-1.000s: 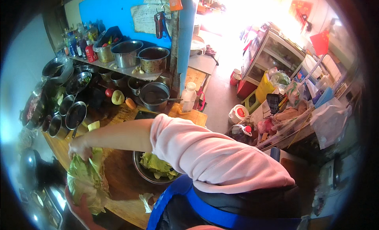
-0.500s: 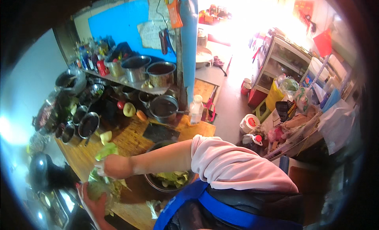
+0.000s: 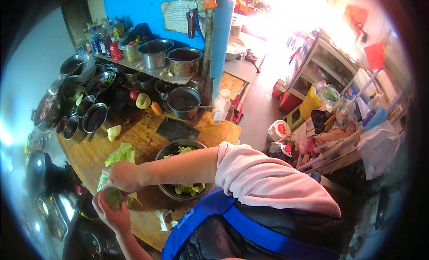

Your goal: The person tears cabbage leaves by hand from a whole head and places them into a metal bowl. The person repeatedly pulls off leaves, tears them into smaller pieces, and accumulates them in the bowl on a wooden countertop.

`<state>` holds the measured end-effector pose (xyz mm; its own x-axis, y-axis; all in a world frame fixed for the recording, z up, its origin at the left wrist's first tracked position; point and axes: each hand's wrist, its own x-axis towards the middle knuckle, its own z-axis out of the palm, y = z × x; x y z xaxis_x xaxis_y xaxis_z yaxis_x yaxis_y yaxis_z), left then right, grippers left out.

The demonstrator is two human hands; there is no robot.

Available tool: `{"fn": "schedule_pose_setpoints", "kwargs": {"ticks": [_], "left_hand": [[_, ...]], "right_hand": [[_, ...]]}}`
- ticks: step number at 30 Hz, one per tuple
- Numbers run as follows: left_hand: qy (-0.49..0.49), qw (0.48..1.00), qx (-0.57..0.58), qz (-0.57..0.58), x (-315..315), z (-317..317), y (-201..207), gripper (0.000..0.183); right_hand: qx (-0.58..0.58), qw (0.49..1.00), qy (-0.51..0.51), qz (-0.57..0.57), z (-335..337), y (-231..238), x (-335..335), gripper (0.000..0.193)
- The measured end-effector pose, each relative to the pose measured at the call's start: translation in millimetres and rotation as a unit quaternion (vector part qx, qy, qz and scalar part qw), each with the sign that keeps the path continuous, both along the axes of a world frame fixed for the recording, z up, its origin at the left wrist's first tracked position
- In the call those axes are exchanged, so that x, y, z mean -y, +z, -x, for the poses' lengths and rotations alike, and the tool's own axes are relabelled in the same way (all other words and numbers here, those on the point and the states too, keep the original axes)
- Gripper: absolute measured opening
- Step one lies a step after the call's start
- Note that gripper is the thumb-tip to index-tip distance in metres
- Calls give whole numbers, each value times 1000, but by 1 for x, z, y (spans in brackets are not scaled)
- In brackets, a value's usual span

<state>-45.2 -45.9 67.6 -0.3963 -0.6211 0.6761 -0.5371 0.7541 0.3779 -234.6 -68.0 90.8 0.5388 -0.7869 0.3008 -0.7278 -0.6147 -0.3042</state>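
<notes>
My left hand is closed around a round green cabbage head low on the left, over the near edge of the wooden table. My right hand reaches across from the right, its fingers gripping a pale green cabbage leaf just above the head. Beneath my right forearm stands a steel basin with torn green leaves in it; the arm hides part of the basin. A whitish leaf scrap lies on the table beside it.
Behind the basin lies a dark flat slab. A steel pot, a white bottle, a carrot and a cut pale piece line the back. Pans crowd the left, below a shelf of pots.
The view has shifted, showing more of the basin. My right hand now holds the leaf higher over the cabbage head, and my left hand has turned around the head.
</notes>
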Motion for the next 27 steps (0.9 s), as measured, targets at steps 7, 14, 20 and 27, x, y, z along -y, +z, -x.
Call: {"fn": "schedule_pose_setpoints", "kwargs": {"ticks": [7, 14, 20, 27], "left_hand": [[87, 992, 86, -16, 1, -31, -7, 105], [77, 982, 172, -1, 44, -73, -50, 85], [75, 985, 157, 21, 65, -75, -53, 72], [146, 975, 151, -72, 119, -54, -20, 65]], "right_hand": [[9, 996, -33, 87, 1, -27, 11, 18], [-40, 998, -33, 25, 0, -56, 9, 17], [14, 987, -109, 120, -1, -69, 6, 18], [209, 958, -196, 22, 28, -68, 35, 12]]}}
